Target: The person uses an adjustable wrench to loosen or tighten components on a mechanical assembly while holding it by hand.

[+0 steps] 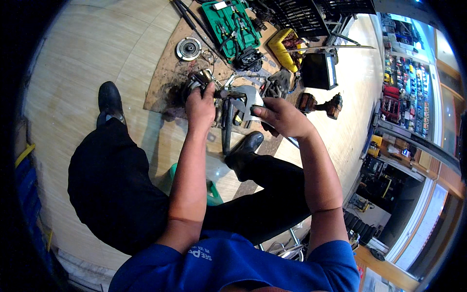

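Observation:
My left hand point(200, 109) is closed round a greasy metal machine part point(202, 78), thumb uppermost; the hand covers much of it. To the right, my right hand point(284, 118) pinches a pale grey sheet point(251, 101) between thumb and fingers. The sheet's left side lies close to a dark metal piece point(229, 94) beside my left hand; I cannot tell whether they touch. Below that piece is a long dark tool handle point(226, 127). A round silver part with a hub point(188, 48) lies on the stained cardboard point(163, 80), beyond my left hand.
Beyond my hands are a green tool case point(228, 24) with pliers, a yellow tray point(284, 51) and a black box point(318, 70). Dark gloves point(278, 83) and a cordless power tool point(321, 105) lie to the right. My boots flank the cardboard; a green stool point(213, 193) shows below me.

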### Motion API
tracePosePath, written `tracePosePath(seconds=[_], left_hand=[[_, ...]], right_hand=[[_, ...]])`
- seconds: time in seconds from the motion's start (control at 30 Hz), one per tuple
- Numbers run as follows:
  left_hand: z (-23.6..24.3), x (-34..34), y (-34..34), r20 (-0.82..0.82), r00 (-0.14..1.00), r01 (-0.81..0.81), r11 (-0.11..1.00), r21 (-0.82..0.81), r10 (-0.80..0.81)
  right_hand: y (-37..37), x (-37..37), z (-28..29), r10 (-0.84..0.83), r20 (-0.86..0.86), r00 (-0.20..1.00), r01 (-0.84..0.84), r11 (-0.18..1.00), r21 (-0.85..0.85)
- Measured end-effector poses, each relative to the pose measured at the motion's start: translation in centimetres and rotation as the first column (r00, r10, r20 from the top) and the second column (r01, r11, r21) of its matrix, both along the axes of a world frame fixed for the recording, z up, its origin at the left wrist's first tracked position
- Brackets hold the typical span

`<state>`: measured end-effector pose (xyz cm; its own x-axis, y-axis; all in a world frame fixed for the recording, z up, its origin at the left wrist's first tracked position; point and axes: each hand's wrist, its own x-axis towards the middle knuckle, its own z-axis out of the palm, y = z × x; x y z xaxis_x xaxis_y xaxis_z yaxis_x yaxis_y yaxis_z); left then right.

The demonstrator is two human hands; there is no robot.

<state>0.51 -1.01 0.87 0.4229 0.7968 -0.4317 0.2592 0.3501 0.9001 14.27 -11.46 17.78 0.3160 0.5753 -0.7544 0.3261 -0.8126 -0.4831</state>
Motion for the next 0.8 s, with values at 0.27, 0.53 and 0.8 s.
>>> tracePosePath(seconds=[0.27,0.53,0.8], left_hand=[[0.5,-0.3,0.1,-0.048,0.999,0.006,0.999,-0.033,-0.007],[0.4,-0.3,0.1,-0.032,0.999,0.029,0.995,-0.094,-0.032],[0.2,-0.3,-0.1,-0.021,1.0,0.0,0.999,-0.054,-0.001]], right_hand=[[1.6,0.1,-0.6,0.049,-0.089,0.995,-0.048,0.999,0.011],[2.0,-0.2,-1.0,0.061,-0.093,0.994,-0.057,0.997,0.043],[1.9,-0.4,-1.7,0.048,0.001,0.999,-0.048,0.999,-0.016]])
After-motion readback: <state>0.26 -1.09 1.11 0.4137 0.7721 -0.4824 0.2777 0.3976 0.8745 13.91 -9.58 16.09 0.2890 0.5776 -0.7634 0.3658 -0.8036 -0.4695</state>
